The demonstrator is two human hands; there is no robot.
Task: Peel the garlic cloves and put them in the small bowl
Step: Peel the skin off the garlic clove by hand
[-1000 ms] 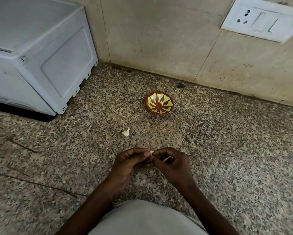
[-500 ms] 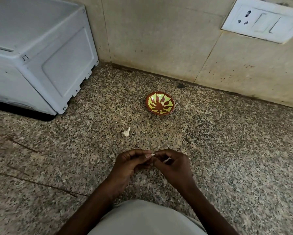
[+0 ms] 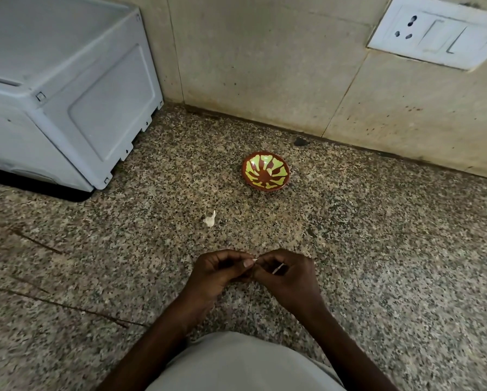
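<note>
My left hand (image 3: 218, 270) and my right hand (image 3: 288, 275) meet just above the speckled granite counter (image 3: 377, 263), fingertips together. Between them they pinch a garlic clove (image 3: 255, 260), of which only a pale tip shows; a thin strip of papery skin (image 3: 278, 268) sticks out of my right hand. Another garlic clove (image 3: 210, 219) with a pointed tail lies on the counter beyond my hands. Farther back stands the small brown bowl (image 3: 265, 170) with a yellow-green pattern; nothing shows inside it.
A grey-white appliance (image 3: 64, 88) fills the back left of the counter. A tiled wall (image 3: 264, 66) runs along the back with a white socket and switch plate (image 3: 434, 32) at the upper right. A small dark speck (image 3: 300, 141) lies near the wall behind the bowl.
My hands stay together on the clove with only slight finger movement; the skin strip at my right hand has shifted a little. The bowl and the loose clove have not moved.
</note>
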